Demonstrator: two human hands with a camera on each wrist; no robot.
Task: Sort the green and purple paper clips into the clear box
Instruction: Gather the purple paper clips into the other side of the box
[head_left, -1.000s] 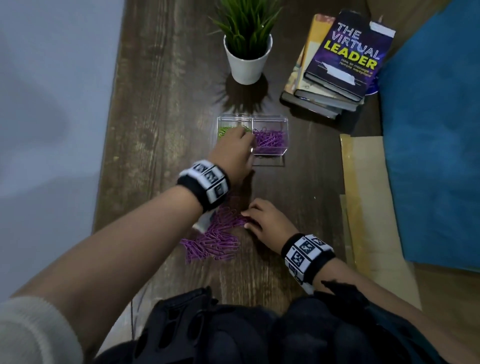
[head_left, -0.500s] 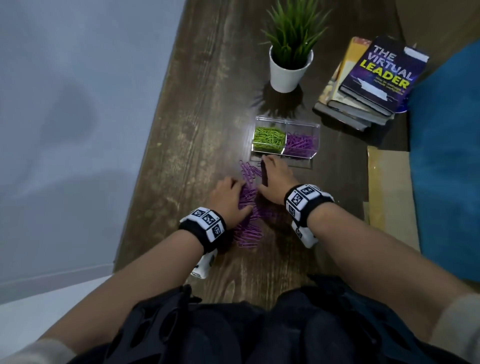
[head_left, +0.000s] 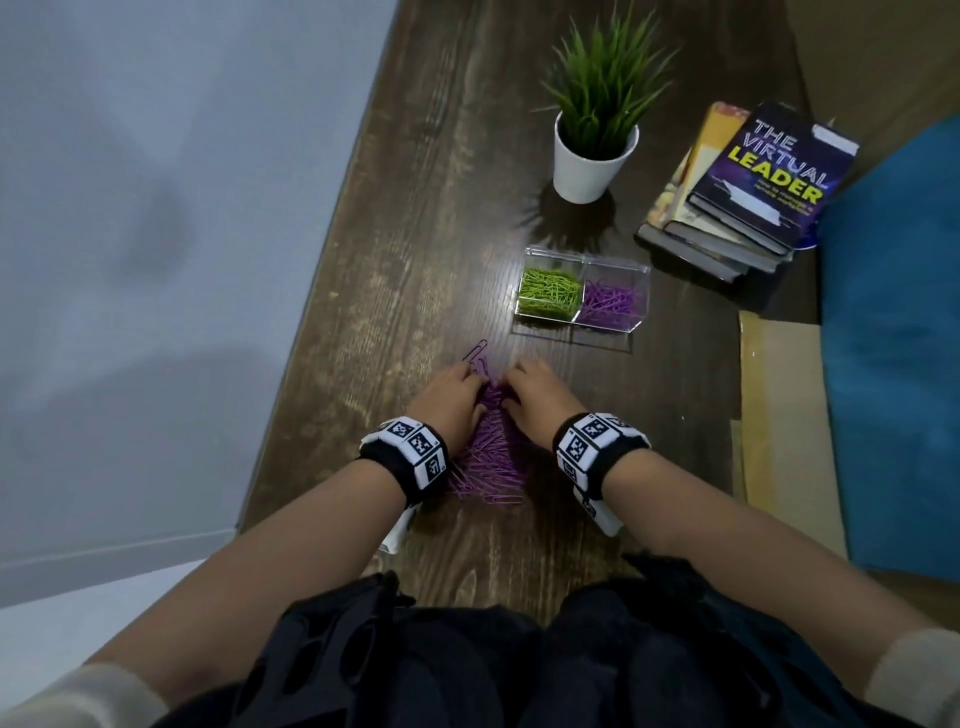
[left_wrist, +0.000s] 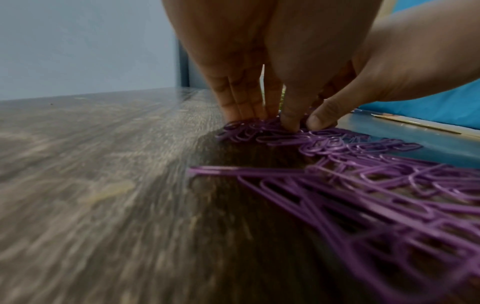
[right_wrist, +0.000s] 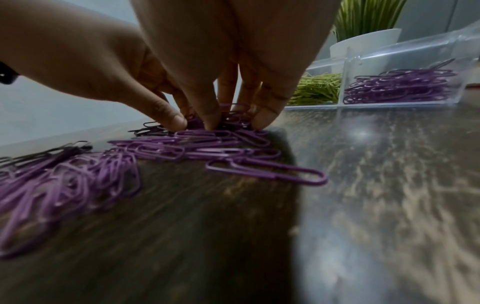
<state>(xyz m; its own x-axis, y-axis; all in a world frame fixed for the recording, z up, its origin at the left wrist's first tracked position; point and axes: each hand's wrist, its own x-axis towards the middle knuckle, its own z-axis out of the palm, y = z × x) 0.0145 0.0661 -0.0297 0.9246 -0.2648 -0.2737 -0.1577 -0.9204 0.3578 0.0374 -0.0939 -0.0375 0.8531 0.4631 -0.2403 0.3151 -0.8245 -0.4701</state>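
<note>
The clear box (head_left: 640, 270) stands mid-table with green paper clips (head_left: 550, 291) in its left compartment and purple ones (head_left: 609, 304) in its right. A loose pile of purple paper clips (head_left: 488, 457) lies nearer me. My left hand (head_left: 449, 402) and right hand (head_left: 543, 405) meet at the pile's far end, fingertips down. In the left wrist view my left hand (left_wrist: 270, 121) pinches at clips (left_wrist: 337, 148) with thumb and fingers. The right wrist view shows my right hand (right_wrist: 233, 121) pinching a raised bunch, the box (right_wrist: 405, 61) behind it.
A potted plant (head_left: 592, 156) stands behind the box and a stack of books (head_left: 743, 192) to its right. Brown paper (head_left: 784, 415) and a blue cushion (head_left: 898, 338) lie along the right. The table's left edge (head_left: 291, 374) runs close to the pile.
My left hand came back from the box to the pile. Both hands then slid together from flat on the clips to fingertips meeting at the pile's far end.
</note>
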